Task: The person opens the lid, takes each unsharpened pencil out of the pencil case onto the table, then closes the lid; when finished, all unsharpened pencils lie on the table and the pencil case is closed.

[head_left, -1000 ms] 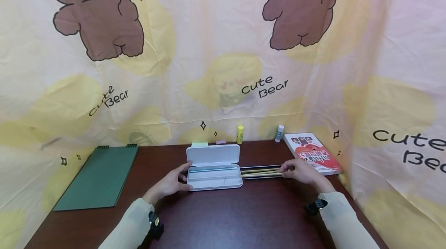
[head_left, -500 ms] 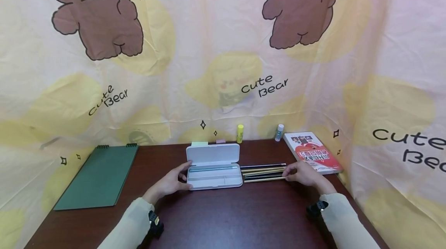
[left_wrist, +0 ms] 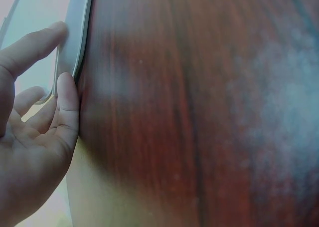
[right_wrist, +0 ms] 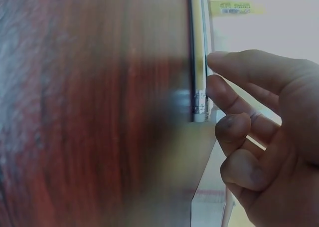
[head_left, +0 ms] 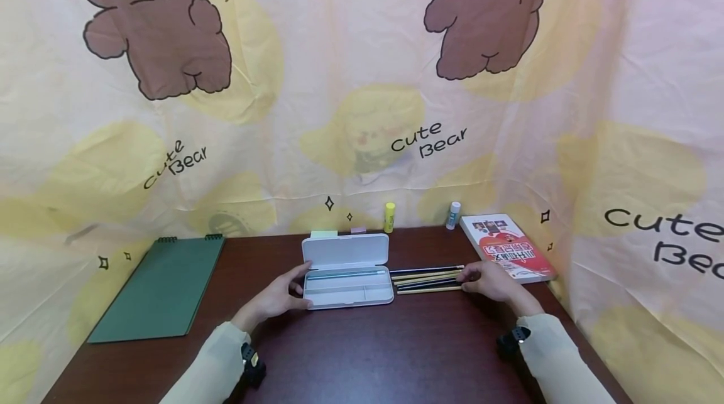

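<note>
A white pencil case (head_left: 336,296) lies with its lid raised at the back of its tray. One teal pencil (head_left: 345,276) lies along the rear of the tray. My left hand (head_left: 277,293) grips the case's left end, with digits at its front and rear corners. To the right of the case lie several pencils (head_left: 427,278), side by side, some wooden yellow and some dark. At their right ends is my right hand (head_left: 489,279), its fingers loosely bent. In the right wrist view, two fingertips (right_wrist: 215,82) meet the pencils beside a metal-banded eraser end (right_wrist: 200,107); no pencil shows between them.
A green spiral-topped pad (head_left: 158,288) lies at the left. Behind the case stand a yellow tube (head_left: 389,218) and a white-capped glue stick (head_left: 453,216), with green sticky notes (head_left: 324,234) nearby. A red and white book (head_left: 509,250) is behind my right hand.
One second ago the right hand held a pencil whose tip reached over the case's edge. That pencil now lies in front of the others. The left hand and case have not moved.
</note>
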A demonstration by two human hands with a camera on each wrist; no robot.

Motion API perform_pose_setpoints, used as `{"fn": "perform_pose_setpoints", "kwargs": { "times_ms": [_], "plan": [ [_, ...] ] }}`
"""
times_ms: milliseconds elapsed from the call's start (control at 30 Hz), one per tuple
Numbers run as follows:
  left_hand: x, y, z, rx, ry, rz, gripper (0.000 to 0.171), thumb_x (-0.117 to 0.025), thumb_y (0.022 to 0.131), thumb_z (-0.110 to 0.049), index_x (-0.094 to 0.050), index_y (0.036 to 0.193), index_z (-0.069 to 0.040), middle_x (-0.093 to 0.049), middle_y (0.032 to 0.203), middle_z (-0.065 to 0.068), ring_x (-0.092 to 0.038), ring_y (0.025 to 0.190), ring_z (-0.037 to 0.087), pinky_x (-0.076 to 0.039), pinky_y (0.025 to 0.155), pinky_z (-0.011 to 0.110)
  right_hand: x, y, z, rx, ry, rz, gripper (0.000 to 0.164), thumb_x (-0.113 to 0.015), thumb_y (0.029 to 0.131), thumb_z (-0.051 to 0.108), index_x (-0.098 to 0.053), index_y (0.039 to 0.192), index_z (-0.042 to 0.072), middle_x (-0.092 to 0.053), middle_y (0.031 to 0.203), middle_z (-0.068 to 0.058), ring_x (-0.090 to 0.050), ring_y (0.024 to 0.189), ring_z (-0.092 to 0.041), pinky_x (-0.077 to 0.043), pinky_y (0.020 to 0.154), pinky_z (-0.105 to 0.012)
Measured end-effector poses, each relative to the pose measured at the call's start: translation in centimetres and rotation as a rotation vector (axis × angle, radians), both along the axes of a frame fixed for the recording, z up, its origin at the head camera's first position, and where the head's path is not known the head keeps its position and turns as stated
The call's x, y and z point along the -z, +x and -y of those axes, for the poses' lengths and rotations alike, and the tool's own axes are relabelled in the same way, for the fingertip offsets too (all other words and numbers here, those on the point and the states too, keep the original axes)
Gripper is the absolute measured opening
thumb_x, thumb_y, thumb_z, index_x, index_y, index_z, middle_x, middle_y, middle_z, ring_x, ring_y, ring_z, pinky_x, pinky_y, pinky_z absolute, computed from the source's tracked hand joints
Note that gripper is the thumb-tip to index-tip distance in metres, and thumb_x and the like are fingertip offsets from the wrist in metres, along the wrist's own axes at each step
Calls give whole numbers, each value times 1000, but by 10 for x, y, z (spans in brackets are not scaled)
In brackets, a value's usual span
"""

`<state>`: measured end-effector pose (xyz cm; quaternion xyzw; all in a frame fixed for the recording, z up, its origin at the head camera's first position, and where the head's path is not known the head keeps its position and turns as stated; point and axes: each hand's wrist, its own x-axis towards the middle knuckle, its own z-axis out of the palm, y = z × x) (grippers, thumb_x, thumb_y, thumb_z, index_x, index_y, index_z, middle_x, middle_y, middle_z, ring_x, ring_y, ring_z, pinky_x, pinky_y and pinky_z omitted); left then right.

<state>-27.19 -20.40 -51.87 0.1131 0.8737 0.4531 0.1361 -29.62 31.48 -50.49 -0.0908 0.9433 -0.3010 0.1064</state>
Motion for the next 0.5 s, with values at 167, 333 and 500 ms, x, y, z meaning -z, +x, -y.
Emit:
{"fn": "perform_pose_setpoints", "kwargs": {
  "times_ms": [167, 333, 500],
  "plan": [
    [0, 0, -1, -10, -3, 3, 93, -85, 78, -19, -35, 156, -28, -48, 147, 5, -52, 103, 21, -44, 76, 32, -6, 0, 8, -11, -38, -19, 19, -74, 89, 19, -75, 107, 16, -71, 101, 1, -57, 90, -19, -45, 81, -36],
    [1, 0, -1, -6, -8, 2, 93, -85, 78, -20, -34, 156, -28, -48, 148, 5, -52, 103, 21, -45, 76, 31, -11, -3, 20, -55, -75, -53, 18, -73, 90, 19, -75, 107, 13, -71, 97, 1, -57, 87, -20, -44, 76, -33],
    [1, 0, -2, -11, -8, 7, 94, -86, 78, -21, -34, 156, -28, -48, 147, 5, -52, 102, 21, -45, 76, 30, -13, -7, 35, -67, -63, -59, 20, -72, 91, 25, -74, 108, 16, -71, 99, 4, -58, 89, -18, -46, 78, -32]
  ]
}}
